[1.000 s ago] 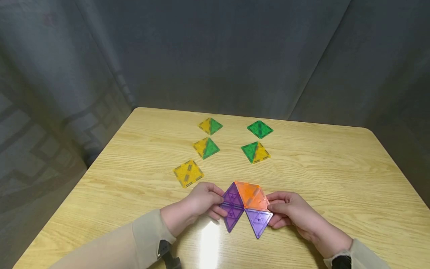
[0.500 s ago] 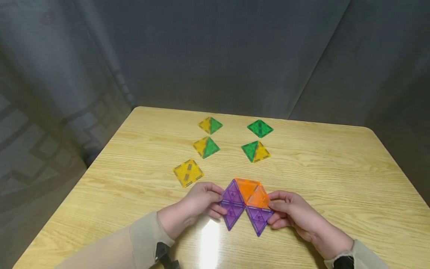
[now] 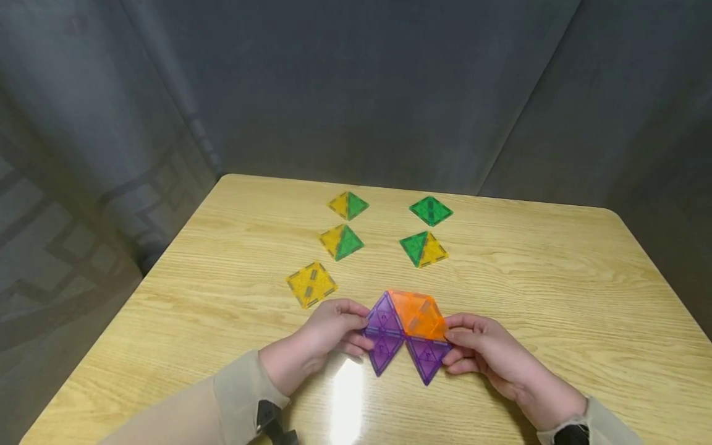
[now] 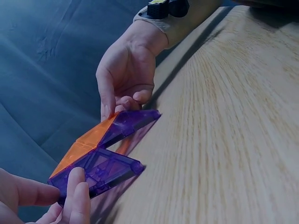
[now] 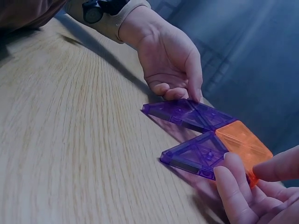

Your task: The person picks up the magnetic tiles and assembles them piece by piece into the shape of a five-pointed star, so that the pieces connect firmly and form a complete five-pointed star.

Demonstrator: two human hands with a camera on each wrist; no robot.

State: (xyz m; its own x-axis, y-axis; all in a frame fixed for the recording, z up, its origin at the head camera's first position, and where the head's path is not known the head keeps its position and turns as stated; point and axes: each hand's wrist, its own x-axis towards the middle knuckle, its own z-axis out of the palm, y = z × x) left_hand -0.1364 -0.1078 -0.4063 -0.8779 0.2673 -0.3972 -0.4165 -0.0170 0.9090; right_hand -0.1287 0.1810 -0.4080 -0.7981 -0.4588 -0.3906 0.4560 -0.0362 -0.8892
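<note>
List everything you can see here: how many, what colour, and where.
Table: one, light wood, centre
Cloth backdrop: piece count unclear, dark grey-blue, behind and beside the table
Glare: one patch, white, near part of the table
Yellow-and-green diamonds: three, two-coloured, two on the left, one on the right
Green diamond: one, green, far right of the group
Yellow diamond: one, yellow, nearest on the left
Orange triangles: two, orange, joined, nearer than the diamonds
Purple triangles: three, purple, two left, one right
Sleeves: two, beige, on the forearms
Wrist devices: two, black, one per wrist
Left hand: one, bare, holding purple triangles
Right hand: one, bare, holding the orange side
</note>
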